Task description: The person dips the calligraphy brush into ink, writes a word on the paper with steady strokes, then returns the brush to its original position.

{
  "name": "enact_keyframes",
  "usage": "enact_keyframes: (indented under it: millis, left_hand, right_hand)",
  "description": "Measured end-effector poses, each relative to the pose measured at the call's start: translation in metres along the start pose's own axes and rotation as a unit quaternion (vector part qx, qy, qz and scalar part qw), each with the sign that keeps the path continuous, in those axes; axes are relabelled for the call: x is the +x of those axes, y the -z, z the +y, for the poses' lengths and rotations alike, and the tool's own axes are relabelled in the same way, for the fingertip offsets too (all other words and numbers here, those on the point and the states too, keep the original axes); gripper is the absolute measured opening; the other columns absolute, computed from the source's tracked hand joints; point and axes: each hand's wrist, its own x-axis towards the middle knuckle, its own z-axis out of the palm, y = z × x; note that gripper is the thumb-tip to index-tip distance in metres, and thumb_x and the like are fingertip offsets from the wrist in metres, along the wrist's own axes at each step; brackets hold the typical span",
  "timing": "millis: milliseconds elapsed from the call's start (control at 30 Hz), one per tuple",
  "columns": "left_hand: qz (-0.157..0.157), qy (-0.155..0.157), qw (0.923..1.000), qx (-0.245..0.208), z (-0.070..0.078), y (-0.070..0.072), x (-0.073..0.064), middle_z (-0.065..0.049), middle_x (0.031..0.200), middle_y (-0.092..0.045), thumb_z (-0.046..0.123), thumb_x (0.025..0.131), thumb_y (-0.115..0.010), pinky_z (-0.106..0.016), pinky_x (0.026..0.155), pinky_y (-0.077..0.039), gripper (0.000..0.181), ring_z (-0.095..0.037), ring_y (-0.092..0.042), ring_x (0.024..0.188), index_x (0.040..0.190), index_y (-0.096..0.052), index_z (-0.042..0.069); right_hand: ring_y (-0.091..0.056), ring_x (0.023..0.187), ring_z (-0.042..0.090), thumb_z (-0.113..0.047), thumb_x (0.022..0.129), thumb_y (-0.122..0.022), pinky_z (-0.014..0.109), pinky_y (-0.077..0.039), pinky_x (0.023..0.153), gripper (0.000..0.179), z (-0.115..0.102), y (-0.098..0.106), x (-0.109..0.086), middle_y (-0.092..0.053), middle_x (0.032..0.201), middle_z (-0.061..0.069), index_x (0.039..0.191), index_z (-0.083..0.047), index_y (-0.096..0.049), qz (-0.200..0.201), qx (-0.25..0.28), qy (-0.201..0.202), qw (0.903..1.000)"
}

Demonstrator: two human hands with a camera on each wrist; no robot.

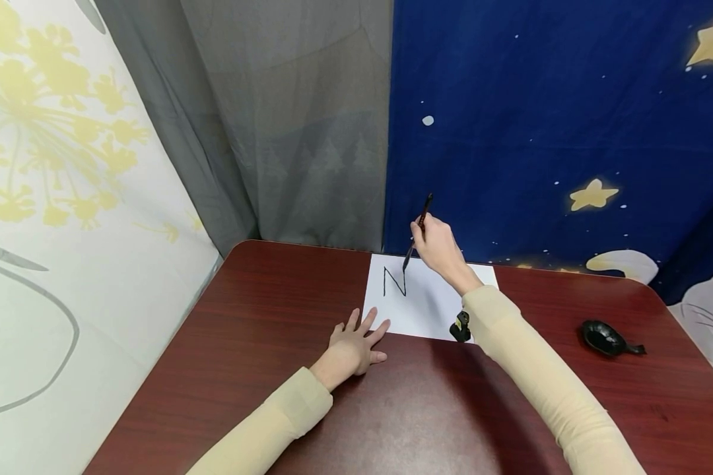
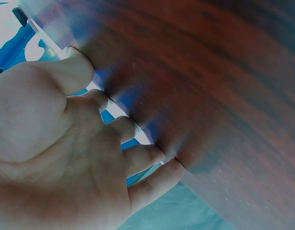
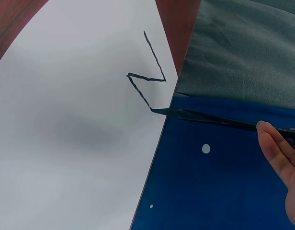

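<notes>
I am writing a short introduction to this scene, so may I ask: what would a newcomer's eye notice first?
Probably the black N on the left part of the white paper, with the brush in the right hand touching its upper right end. Next, perhaps, the blue curtain behind the table, and the black dish on the table's right side.
</notes>
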Motion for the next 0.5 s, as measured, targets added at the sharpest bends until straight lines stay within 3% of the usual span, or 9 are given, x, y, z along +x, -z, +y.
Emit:
enact_keyframes:
  millis: [233,500]
  left_hand:
    - [0.0,0.001,1.0,-0.002,0.0,0.001,0.001,0.007,0.17,-0.004,0.055,0.104,-0.037,-0.044,0.117,-0.029,0.065,-0.025,-0.009,0.155,0.163,-0.014,0.039]
    - [-0.001,0.006,0.9998,0.018,-0.002,-0.012,0.013,0.009,0.17,0.001,0.059,0.104,-0.033,-0.044,0.118,-0.028,0.066,-0.025,-0.006,0.155,0.162,-0.007,0.042]
  right_hand:
    - [-0.069,0.071,0.027,-0.014,0.108,-0.048,0.039,-0.055,0.06,0.023,0.001,0.0,0.001,-0.064,0.088,0.017,0.1,0.003,-0.061,0.005,0.007,-0.002,1.0]
    - [-0.07,0.073,0.029,-0.015,0.109,-0.047,0.04,-0.056,0.061,0.024,0.003,0.0,0.0,-0.064,0.09,0.018,0.1,0.003,-0.061,0.004,0.009,-0.007,0.9999]
